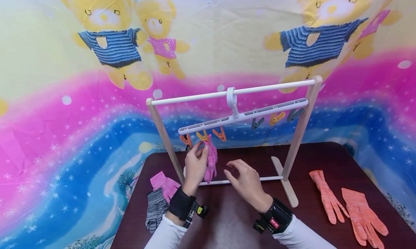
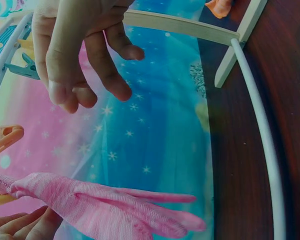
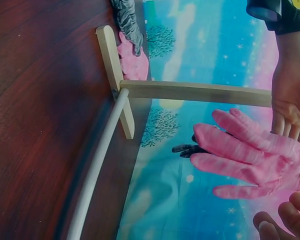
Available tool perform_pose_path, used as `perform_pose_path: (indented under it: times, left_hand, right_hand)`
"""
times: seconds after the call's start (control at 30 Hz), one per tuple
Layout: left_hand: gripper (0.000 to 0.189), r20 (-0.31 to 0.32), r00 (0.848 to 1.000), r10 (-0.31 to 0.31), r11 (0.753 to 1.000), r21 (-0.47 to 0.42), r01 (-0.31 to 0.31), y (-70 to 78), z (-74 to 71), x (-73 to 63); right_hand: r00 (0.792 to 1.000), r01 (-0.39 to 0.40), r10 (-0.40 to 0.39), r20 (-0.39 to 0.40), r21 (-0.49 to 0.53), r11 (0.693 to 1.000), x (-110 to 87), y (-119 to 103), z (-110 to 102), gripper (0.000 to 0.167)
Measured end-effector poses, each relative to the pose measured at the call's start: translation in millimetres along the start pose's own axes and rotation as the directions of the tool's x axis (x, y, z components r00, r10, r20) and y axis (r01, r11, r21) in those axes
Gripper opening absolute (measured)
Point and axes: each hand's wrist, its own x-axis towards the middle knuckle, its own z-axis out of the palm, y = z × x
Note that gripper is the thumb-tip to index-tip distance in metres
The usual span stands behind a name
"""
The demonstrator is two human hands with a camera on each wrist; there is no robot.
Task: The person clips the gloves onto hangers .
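Observation:
A pink glove point(image 1: 211, 161) hangs, fingers down, under a yellow clip point(image 1: 203, 136) of the white clip hanger point(image 1: 243, 115). The hanger hangs on the small wooden rack's white bar point(image 1: 266, 87). My left hand point(image 1: 197, 161) holds the glove's upper part beside that clip. In the left wrist view my fingers point(image 2: 20, 225) lie along the glove point(image 2: 105, 205), near its cuff. My right hand point(image 1: 242, 175) hovers just right of the glove with loosely curled fingers, holding nothing. The right wrist view shows the glove point(image 3: 250, 155) between both hands.
On the dark table point(image 1: 227, 220), a second pink glove point(image 1: 164, 184) and a grey glove point(image 1: 156, 207) lie at the left. Two orange gloves point(image 1: 326, 194) point(image 1: 364, 216) lie at the right. Orange point(image 1: 221, 134) and grey point(image 1: 257, 123) clips hang free. A patterned cloth backs the scene.

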Motion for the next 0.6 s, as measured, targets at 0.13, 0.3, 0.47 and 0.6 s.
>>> perform_pose_path:
  times: [0.13,0.3,0.47,0.6]
  left_hand:
    - [0.050,0.003,1.000,0.001,1.000,0.012,-0.001,-4.8,-1.3,-2.5]
    - [0.052,0.001,1.000,0.004,0.999,0.044,-0.004,-9.7,-2.3,-5.7]
    - [0.053,0.004,1.000,0.011,0.998,0.067,-0.011,-14.1,-3.4,-9.4]
    - [0.051,0.015,1.000,-0.007,0.999,0.042,0.006,-18.4,-5.3,-13.6]
  right_hand:
    - [1.000,0.000,0.000,-0.001,-0.006,1.000,-2.9,2.2,0.6,0.022]
    - [1.000,-0.008,0.009,0.010,-0.019,1.000,-6.3,5.6,0.3,0.021]
    - [1.000,-0.016,0.017,0.013,-0.039,0.999,-9.3,9.4,-0.2,0.023]
    - [1.000,-0.018,0.019,0.019,-0.045,0.999,-12.5,13.1,0.1,0.023]
